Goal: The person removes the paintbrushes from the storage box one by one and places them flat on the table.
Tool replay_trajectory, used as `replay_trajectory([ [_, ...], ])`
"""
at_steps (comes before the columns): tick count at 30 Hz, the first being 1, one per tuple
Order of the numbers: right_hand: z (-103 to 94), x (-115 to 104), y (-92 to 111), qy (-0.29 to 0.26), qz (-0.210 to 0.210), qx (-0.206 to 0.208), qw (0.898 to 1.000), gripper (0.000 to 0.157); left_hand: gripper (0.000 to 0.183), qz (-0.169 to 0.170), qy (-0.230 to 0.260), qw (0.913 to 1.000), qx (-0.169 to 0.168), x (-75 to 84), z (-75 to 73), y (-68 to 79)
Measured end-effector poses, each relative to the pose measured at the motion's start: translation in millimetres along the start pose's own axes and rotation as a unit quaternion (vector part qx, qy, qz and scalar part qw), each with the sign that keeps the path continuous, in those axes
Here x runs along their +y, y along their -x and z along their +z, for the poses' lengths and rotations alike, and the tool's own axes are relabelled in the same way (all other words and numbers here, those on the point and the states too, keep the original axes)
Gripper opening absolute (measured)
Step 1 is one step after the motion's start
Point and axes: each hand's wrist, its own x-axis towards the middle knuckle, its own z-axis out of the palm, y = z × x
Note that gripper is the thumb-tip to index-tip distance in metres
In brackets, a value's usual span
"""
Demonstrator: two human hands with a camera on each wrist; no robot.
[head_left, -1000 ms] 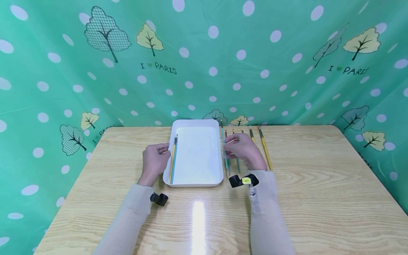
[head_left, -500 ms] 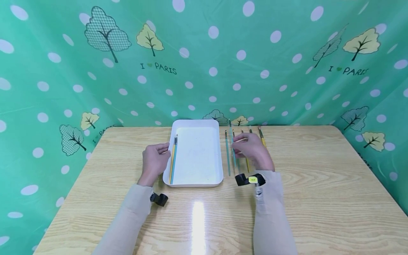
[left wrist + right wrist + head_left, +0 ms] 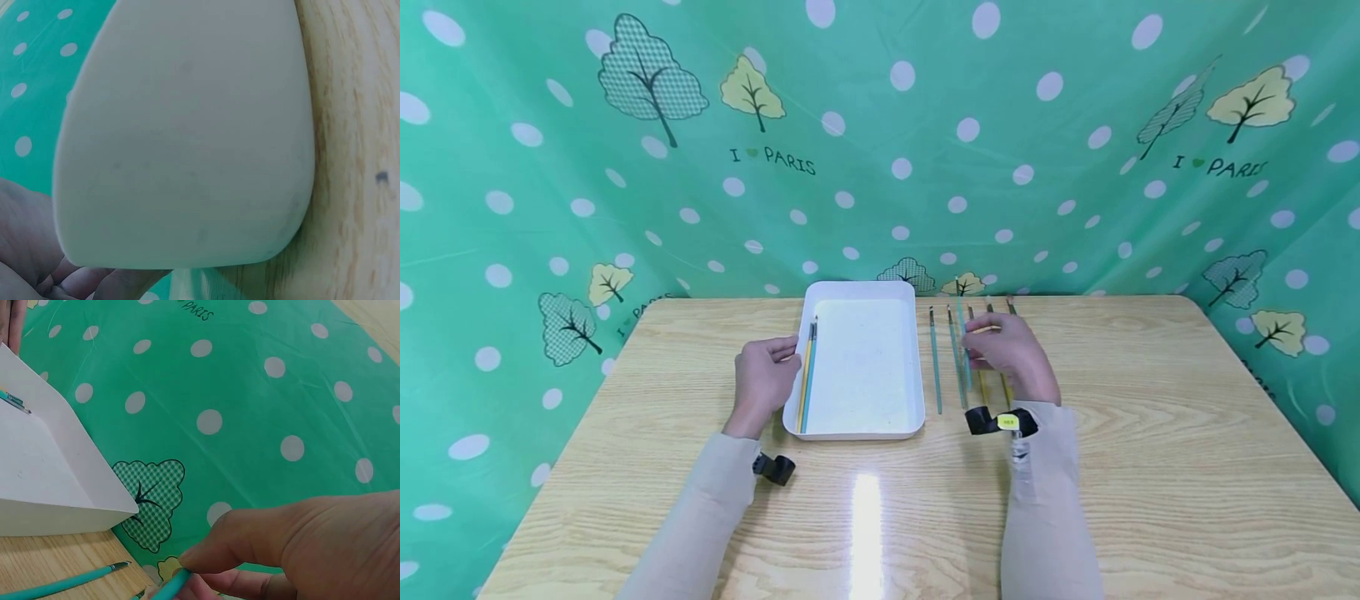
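A white tray (image 3: 868, 367) lies on the table, with a yellow paintbrush (image 3: 806, 390) and a teal paintbrush (image 3: 811, 383) side by side along its inner left wall. My left hand (image 3: 765, 379) grips the tray's left rim; in the left wrist view the tray's outer wall (image 3: 187, 137) hides most of the fingers. To the right of the tray, my right hand (image 3: 1011, 354) pinches another teal paintbrush (image 3: 961, 307) between thumb and fingers, bristles pointing away from me. The right wrist view shows its teal handle (image 3: 173, 586) at the fingertips.
Between tray and right hand, a teal paintbrush (image 3: 936, 367) and a second teal one (image 3: 953, 333) lie on the wooden table (image 3: 1150, 433). Yellow-handled paintbrushes (image 3: 1006, 385) lie partly hidden under the right hand. A green dotted cloth (image 3: 880, 192) hangs behind the table.
My right hand has moved to the right with the teal paintbrush, from beside the tray to over the other brushes. The left hand and the tray have stayed put.
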Motion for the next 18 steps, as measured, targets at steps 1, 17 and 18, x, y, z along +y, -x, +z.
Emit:
replay_trajectory([
  [1,-1.2,0.6,0.4,-0.004,0.004,0.002,1.0,0.041,0.034,-0.001,0.0,1.0,0.0,0.0,0.1,-0.1],
  [17,-17.8,10.8,2.4,-0.005,0.028,0.036,0.999,0.04,0.033,0.016,-0.004,0.9998,0.009,-0.8,0.4,-0.6],
  [18,-18.4,11.5,2.1,-0.006,0.03,0.04,0.999,0.04,0.033,0.019,-0.004,0.9998,0.01,-0.9,0.2,-0.7],
])
